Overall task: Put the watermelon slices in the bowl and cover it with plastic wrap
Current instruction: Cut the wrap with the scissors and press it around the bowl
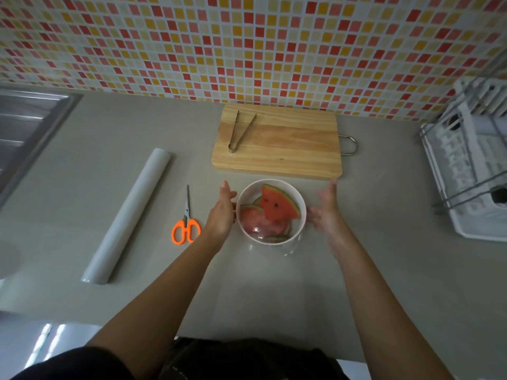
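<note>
Round white bowl (275,183) holds wedge-cut watermelon slices (279,208) under glossy, wrinkled plastic wrap (292,246). Left hand (222,212) is at nine o'clock, grip flat and wide; right hand (327,209) is at three, blurred and loosely spread.

It was a home kitchen: a mosaic-tiled wall (247,45) backed the grey worktop (384,270), with a steel sink (24,127), a dish rack (472,165) and a wooden cutting board (288,144).

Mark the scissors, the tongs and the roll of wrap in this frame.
scissors (186,215), head view, on the pivot above the orange handles.
tongs (232,148), head view, on the joined end, lying on the wooden board.
roll of wrap (127,216), head view, on the middle of the roll.
</note>
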Motion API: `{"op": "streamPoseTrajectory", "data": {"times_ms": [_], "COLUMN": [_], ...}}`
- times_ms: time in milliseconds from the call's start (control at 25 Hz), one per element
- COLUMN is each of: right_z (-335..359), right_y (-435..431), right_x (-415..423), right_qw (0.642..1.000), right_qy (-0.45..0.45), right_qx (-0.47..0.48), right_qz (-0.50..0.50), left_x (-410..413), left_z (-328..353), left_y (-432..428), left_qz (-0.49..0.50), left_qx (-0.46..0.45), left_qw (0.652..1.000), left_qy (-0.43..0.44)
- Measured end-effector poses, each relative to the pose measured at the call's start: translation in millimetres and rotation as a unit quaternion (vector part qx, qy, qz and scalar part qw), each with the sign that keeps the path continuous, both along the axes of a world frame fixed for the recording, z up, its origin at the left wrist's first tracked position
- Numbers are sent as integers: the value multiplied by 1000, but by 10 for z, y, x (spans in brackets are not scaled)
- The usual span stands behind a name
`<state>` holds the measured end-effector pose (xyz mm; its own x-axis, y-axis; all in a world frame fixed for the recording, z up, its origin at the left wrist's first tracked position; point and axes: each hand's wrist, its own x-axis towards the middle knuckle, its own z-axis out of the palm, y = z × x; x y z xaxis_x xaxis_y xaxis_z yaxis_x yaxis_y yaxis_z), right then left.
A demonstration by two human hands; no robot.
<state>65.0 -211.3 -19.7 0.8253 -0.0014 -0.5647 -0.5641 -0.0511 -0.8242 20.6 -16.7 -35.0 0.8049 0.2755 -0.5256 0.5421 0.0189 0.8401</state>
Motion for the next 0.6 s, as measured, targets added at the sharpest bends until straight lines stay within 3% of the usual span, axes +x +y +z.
{"op": "streamPoseTrajectory", "data": {"times_ms": [80, 200, 320, 360, 440, 520, 600], "right_z": [68, 107, 47, -8, -83, -95, -81], "right_y": [53, 7, -6, 39, 189, 267, 267], "right_x": [127, 57, -301, -398, -477, -455, -421], "right_qw": [997, 981, 968, 974, 992, 995, 995], "right_qy": [-68, -162, -139, -100, -14, -5, -36], "right_qx": [21, -98, -199, -191, -90, -32, -49], "right_qz": [-21, -32, -62, -69, -89, -91, -80], "left_x": [-287, -323, 55, 136, 155, 27, -175], "left_z": [-82, -99, -10, -1, -37, -62, -32], "left_y": [-6, 24, 74, 72, 73, 31, -67], "left_qz": [53, 99, 53, 28, 8, 36, 94], "left_qx": [18, 38, 30, 30, 16, -16, -50], "left_qw": [998, 994, 997, 998, 1000, 999, 994], "left_qy": [20, -9, -47, -42, -25, -18, -19]}}
